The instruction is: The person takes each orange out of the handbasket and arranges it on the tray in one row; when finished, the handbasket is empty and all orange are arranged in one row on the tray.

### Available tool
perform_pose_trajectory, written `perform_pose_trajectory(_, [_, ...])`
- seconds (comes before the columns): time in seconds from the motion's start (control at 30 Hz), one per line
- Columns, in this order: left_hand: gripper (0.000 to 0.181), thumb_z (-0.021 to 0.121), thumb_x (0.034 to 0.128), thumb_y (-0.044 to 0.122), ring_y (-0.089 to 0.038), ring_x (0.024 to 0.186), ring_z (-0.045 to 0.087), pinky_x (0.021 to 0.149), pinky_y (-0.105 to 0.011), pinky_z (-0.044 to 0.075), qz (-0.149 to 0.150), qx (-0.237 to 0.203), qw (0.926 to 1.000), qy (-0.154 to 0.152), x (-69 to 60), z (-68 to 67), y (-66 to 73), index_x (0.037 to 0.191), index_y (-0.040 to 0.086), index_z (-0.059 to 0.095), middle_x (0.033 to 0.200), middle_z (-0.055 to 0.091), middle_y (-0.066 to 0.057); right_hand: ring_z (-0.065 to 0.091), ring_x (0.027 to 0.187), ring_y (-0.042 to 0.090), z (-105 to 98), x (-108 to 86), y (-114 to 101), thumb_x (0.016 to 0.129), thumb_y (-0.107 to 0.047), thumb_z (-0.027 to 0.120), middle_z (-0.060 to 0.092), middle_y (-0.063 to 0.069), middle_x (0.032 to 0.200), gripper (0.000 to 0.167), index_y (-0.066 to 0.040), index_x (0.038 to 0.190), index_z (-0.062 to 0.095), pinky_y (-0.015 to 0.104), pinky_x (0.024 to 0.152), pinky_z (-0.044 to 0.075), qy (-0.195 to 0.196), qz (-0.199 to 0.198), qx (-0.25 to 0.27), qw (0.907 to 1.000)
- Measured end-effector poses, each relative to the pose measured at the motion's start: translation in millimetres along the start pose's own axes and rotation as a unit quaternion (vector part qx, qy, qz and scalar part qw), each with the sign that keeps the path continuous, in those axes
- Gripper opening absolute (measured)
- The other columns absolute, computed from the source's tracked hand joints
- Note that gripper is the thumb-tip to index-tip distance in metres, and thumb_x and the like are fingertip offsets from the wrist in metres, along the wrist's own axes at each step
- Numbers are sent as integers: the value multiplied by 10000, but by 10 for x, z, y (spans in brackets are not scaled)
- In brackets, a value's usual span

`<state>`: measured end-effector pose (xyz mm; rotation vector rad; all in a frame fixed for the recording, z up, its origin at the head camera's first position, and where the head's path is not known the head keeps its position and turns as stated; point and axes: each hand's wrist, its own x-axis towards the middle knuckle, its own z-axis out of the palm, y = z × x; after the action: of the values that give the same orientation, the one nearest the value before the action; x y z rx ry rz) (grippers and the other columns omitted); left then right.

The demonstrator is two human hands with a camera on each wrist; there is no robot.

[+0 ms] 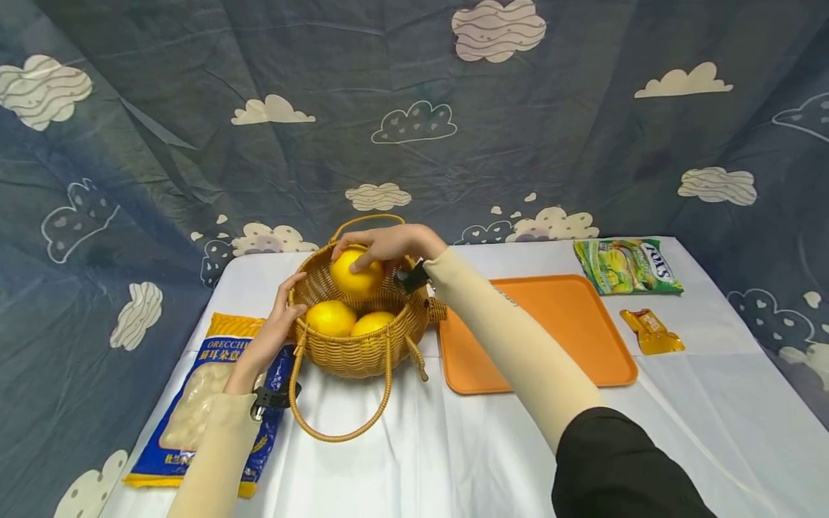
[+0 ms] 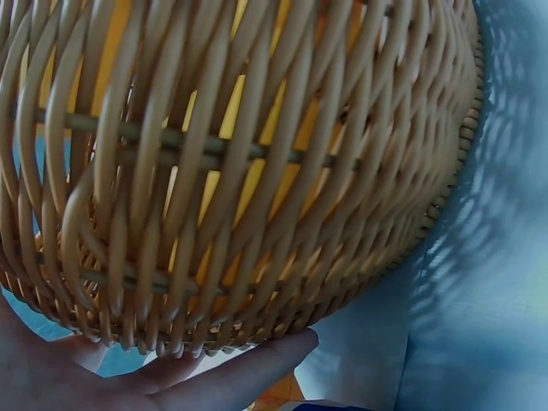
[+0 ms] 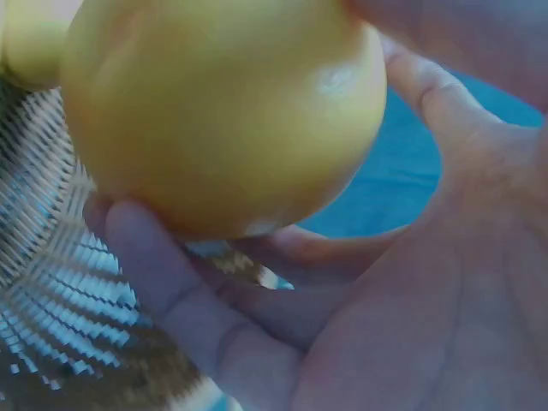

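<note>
clearly, two bare hands are at work on a woven basket that sits on a white-clothed counter [image 1: 453, 460]. the right hand [image 1: 391, 243] is bent around one yellow fruit [image 1: 358, 280], fingers on its far side and thumb across its near face, spread just as wide as the fruit. that fruit is in the basket's mouth, above two other yellow fruits [image 1: 331, 319] lying inside; whether it touches them is hard to tell. the left hand [image 1: 272, 334] holds the left rim of the basket [image 1: 350, 358], fingertips and thumb set a little apart along the edge.

from the head, a blue and yellow pasta bag [image 1: 201, 403] shows beneath the left forearm, and an orange tray [image 1: 550, 324] to the right of the basket, with a green packet [image 1: 628, 266] and a small orange packet [image 1: 650, 331] past it; neither wrist view shows the tray. only the left wrist view gives the weave up close, with slivers of yellow through its gaps. the right wrist view alone reveals the palm side of the right hand, fingers curled beneath the smooth fruit.
</note>
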<state>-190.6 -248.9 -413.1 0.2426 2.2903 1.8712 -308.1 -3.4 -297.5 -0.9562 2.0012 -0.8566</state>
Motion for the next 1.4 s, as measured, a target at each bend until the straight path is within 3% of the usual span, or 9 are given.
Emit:
perform_pose_trajectory(0.13, [583, 349, 998, 178, -419, 1115, 386, 727, -436, 464, 31, -11, 10000, 13, 9, 0, -9, 1516, 258, 93, 1547, 31, -140, 503, 840, 228, -99, -261, 43, 993, -230, 498, 327, 34, 1419, 407, -220, 1392, 418, 336, 690, 470, 265, -421, 170, 9986])
perform_pose_trajectory(0.23, [582, 345, 999, 179, -419, 1136, 370, 741, -439, 460, 72, 3, 10000, -25, 11, 5, -14, 1517, 246, 87, 1550, 24, -140, 519, 737, 277, -164, -494, 131, 995, -272, 489, 314, 25, 1417, 463, -261, 1441, 368, 366, 671, 488, 512, -513, 365, 9967])
perform_pose_trajectory(0.3, [583, 341, 999, 179, -412, 1167, 343, 756, -441, 454, 103, 19, 9999, -50, 9, 8, -10, 1518, 237, 81, 1553, 12, -141, 544, 780, 314, -195, -656, 217, 992, -290, 494, 335, 47, 1402, 487, -269, 1457, 353, 388, 699, 500, 702, -555, 523, 9946])
perform_pose_trajectory(0.5, [586, 352, 1001, 185, -404, 1083, 419, 723, -432, 474, 34, 3, 10000, -15, -4, 20, -8, 1518, 253, 85, 1542, 38, -164, 571, 862, 334, -184, -1133, 550, 991, -300, 499, 478, 164, 1249, 485, -271, 1451, 349, 397, 743, 508, 1290, -273, 958, 9866])
perform_pose_trajectory(0.57, [585, 355, 1002, 186, -402, 1026, 448, 705, -428, 479, 17, -26, 10000, 10, -13, 20, -10, 1517, 255, 86, 1533, 57, -176, 576, 874, 332, -148, -1272, 684, 993, -300, 496, 488, 188, 1232, 486, -262, 1451, 336, 409, 750, 509, 1428, -142, 1074, 9838])
perform_pose_trajectory(0.7, [581, 354, 1002, 183, -401, 1061, 430, 714, -419, 472, 54, -5, 10000, 41, -30, 14, -9, 1516, 247, 90, 1533, 54, -175, 564, 861, 364, -23, -1483, 973, 993, -304, 499, 439, 213, 1259, 491, -237, 1443, 314, 417, 748, 504, 1607, 171, 1362, 9774])
perform_pose_trajectory(0.83, [589, 356, 999, 192, -424, 1108, 407, 728, -417, 470, 68, 56, 10000, 46, -48, 3, 8, 1517, 251, 82, 1535, 42, -176, 567, 846, 374, 189, -1569, 1242, 982, -297, 525, 422, 226, 1264, 488, -221, 1421, 324, 435, 764, 506, 1728, 524, 1515, 9718])
perform_pose_trajectory(1.0, [592, 345, 997, 184, -425, 1127, 393, 736, -414, 465, 39, 61, 9999, 71, -60, -10, 21, 1516, 253, 69, 1538, 19, -170, 577, 794, 361, 481, -1533, 1461, 958, -308, 566, 405, 232, 1281, 511, -204, 1407, 346, 487, 778, 497, 1725, 805, 1422, 9714])
perform_pose_trajectory(1.4, [603, 356, 988, 228, -444, 1193, 353, 800, -481, 446, 66, 126, 9999, 64, -20, 12, 8, 1515, 250, 65, 1549, 5, -164, 558, 634, 423, 845, -1435, 1555, 942, -242, 600, 474, 227, 1210, 495, -116, 1374, 394, 494, 645, 507, 2080, 599, 771, 9732])
